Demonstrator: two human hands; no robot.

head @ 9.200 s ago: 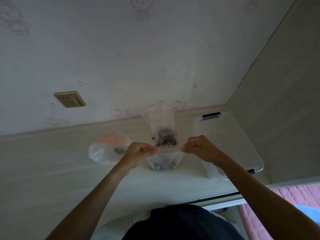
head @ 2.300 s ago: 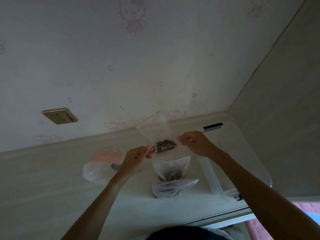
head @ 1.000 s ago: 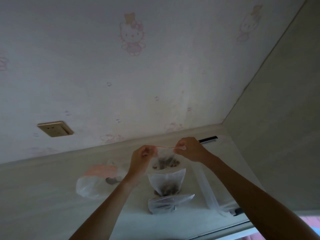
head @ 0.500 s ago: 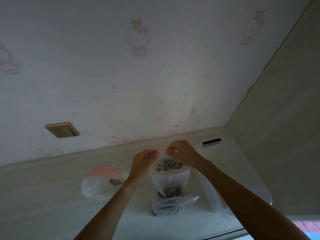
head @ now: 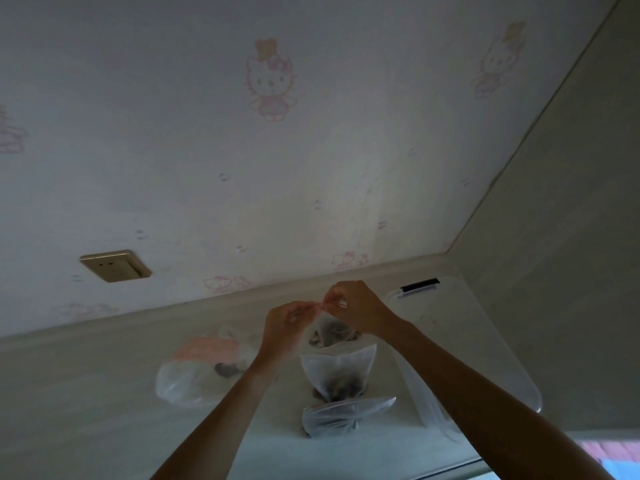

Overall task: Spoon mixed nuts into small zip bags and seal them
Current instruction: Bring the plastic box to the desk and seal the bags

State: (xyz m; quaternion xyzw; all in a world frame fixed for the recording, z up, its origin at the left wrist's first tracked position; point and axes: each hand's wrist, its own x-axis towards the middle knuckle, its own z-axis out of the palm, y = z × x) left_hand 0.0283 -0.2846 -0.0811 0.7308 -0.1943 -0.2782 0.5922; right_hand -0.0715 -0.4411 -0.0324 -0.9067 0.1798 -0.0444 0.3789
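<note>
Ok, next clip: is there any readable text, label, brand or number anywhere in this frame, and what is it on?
No readable text anywhere in this frame.
Wallpaper: only pink cartoon cat figures, no words.
Wall socket: no marking legible.
Small zip bag pinched by the left hand and right hand: clear, no print visible.
Plastic box and other bags: nothing legible.

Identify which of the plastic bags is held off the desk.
The small zip bag of nuts, pinched at its top by the left hand and right hand; the other bags rest on the desk.
</note>
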